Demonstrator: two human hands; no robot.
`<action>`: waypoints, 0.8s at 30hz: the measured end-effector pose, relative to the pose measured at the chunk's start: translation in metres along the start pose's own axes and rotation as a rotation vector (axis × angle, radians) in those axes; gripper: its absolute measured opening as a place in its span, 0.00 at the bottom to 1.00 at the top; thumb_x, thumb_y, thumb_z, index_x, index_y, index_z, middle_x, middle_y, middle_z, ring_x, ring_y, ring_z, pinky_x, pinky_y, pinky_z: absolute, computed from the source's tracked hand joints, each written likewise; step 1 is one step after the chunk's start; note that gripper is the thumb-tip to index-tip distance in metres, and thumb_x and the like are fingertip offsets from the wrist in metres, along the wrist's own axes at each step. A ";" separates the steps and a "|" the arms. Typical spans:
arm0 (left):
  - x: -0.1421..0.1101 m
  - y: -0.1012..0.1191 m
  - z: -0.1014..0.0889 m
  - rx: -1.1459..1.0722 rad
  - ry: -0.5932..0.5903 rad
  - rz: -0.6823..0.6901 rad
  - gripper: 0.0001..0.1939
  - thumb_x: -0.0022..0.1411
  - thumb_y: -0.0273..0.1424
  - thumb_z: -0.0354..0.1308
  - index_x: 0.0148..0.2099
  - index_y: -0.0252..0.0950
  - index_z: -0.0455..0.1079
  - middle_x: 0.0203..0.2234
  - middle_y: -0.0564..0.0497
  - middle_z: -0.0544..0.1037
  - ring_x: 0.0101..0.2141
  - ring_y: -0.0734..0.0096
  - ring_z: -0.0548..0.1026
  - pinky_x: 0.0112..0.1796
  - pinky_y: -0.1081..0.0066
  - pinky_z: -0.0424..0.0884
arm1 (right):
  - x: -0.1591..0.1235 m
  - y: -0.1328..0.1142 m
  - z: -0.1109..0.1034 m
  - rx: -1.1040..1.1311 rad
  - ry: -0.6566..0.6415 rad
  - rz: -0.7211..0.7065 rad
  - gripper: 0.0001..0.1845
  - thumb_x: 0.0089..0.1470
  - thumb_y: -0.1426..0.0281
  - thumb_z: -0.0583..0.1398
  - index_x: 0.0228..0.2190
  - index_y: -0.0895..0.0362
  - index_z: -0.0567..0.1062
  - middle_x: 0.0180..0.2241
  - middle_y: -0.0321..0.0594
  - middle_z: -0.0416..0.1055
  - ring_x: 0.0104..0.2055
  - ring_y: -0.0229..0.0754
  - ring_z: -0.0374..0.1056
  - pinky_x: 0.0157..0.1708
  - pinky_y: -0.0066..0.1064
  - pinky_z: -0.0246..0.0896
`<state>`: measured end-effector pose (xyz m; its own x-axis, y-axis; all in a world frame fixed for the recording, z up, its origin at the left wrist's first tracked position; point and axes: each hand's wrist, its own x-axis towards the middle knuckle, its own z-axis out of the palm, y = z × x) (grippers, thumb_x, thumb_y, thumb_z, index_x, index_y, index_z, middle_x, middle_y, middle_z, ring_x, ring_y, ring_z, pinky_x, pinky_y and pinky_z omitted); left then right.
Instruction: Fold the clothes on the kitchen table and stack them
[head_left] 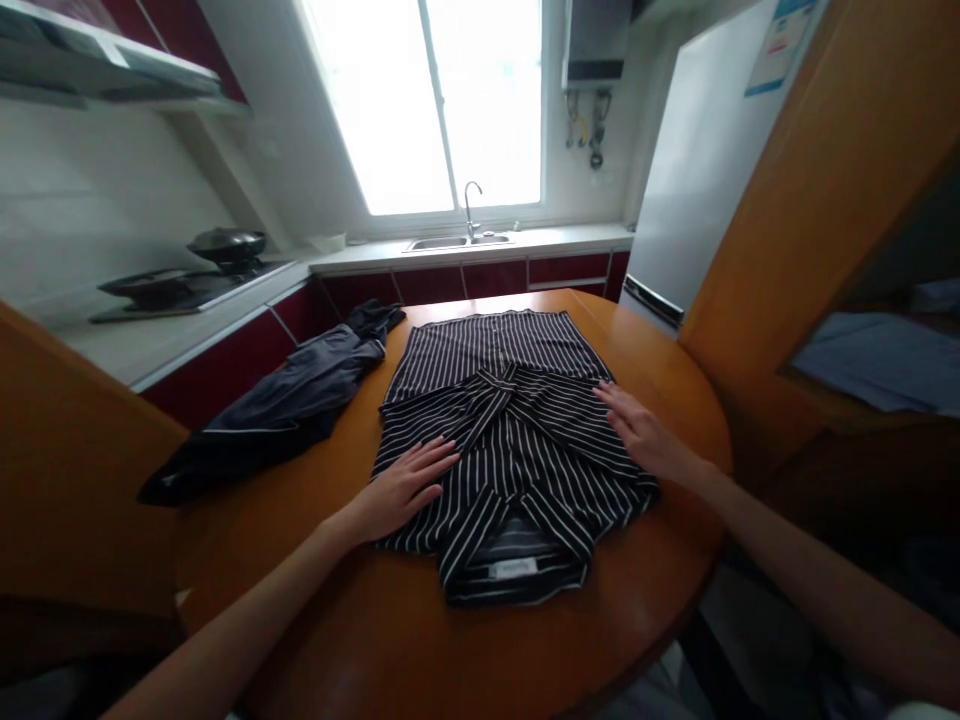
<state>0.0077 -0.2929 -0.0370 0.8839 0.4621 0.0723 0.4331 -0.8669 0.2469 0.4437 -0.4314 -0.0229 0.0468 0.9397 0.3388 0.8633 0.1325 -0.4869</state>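
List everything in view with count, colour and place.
Table: one, orange-brown, centre
Shirt: one, white-striped black, on table
Clothing: count unclear, dark, table's left
Stove: one, black, left
Pans: two, dark, on stove
Hood: one, grey, upper left
Counter: one, white, left and back
Cabinets: several, dark red, left and back
Window: one, bright white, back
Sink: one, silver, below window
Tap: one, silver, at sink
Wall unit: one, grey, right of window
Fridge: one, silvery, right
Heap: count unclear, pale, far right
Left hand: one, bare, on shirt
Right hand: one, bare, at shirt's right edge

The shirt (517,462) is matt cloth, the table (660,370) glossy wood, the dark garment (300,390) apparently smooth cloth.
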 end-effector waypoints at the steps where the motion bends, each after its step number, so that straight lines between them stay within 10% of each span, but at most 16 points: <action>1: -0.001 0.000 0.001 0.016 -0.011 0.003 0.27 0.76 0.44 0.44 0.73 0.52 0.53 0.71 0.55 0.54 0.70 0.58 0.49 0.67 0.49 0.48 | -0.013 0.003 0.007 -0.049 -0.051 -0.014 0.30 0.69 0.60 0.45 0.68 0.52 0.60 0.71 0.41 0.50 0.73 0.46 0.43 0.70 0.50 0.41; 8: -0.020 0.010 -0.002 -0.046 -0.009 -0.046 0.28 0.76 0.44 0.43 0.74 0.50 0.50 0.72 0.55 0.52 0.71 0.58 0.49 0.68 0.51 0.47 | -0.056 0.020 0.027 -0.244 -0.243 -0.051 0.31 0.69 0.55 0.47 0.69 0.47 0.57 0.72 0.39 0.44 0.74 0.47 0.36 0.70 0.54 0.35; 16: -0.081 0.026 -0.013 -0.132 0.547 -0.583 0.14 0.68 0.40 0.52 0.40 0.37 0.72 0.34 0.48 0.78 0.36 0.63 0.77 0.39 0.66 0.74 | -0.057 0.028 0.027 -0.120 0.009 -0.093 0.29 0.69 0.56 0.45 0.66 0.52 0.63 0.69 0.47 0.54 0.72 0.53 0.46 0.68 0.60 0.43; 24: -0.098 0.066 0.001 -0.113 0.458 -0.720 0.08 0.61 0.35 0.60 0.32 0.37 0.68 0.27 0.52 0.73 0.29 0.67 0.72 0.32 0.70 0.66 | 0.010 -0.063 0.038 0.032 -0.077 -0.404 0.26 0.70 0.61 0.49 0.65 0.51 0.64 0.69 0.44 0.55 0.72 0.51 0.45 0.68 0.56 0.45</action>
<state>-0.0503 -0.3956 -0.0284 0.2318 0.9431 0.2385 0.8192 -0.3214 0.4750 0.3710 -0.4187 -0.0198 -0.3314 0.8309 0.4469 0.7887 0.5040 -0.3520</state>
